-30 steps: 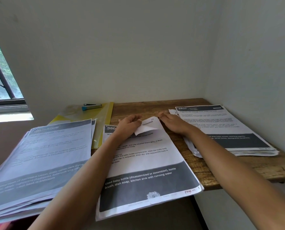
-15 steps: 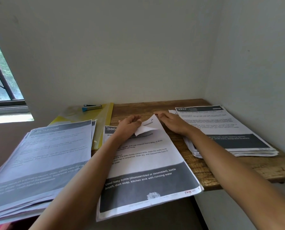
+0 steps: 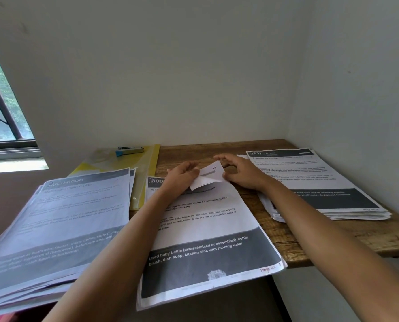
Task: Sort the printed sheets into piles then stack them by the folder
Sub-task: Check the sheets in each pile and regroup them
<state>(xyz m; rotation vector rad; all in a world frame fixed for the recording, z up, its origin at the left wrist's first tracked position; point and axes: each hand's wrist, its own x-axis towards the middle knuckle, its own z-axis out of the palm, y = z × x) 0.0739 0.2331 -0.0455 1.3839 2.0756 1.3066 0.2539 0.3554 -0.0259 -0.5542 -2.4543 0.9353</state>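
Three groups of printed sheets lie on the wooden table [image 3: 286, 242]. A thick left pile [image 3: 61, 226] overhangs the front edge. The middle sheets [image 3: 207, 231] are headed "380". At the right lies a stack [image 3: 321, 187] headed "2937 Kitchen". My left hand [image 3: 182, 176] pinches the folded-over top right corner of the middle sheet and holds it raised. My right hand [image 3: 242, 171] touches the same corner from the right with spread fingers. A yellow clear folder [image 3: 145, 170] lies at the back left, partly under the left pile.
A small blue stapler [image 3: 129, 151] rests on the folder. Walls close the table in at the back and the right. A window [image 3: 0, 117] is at the far left. The middle sheets hang over the table's front edge.
The middle sheet's top right corner is lifted a little higher and more unfolded. My right hand has opened its fingers and shifted slightly up and right of that corner.
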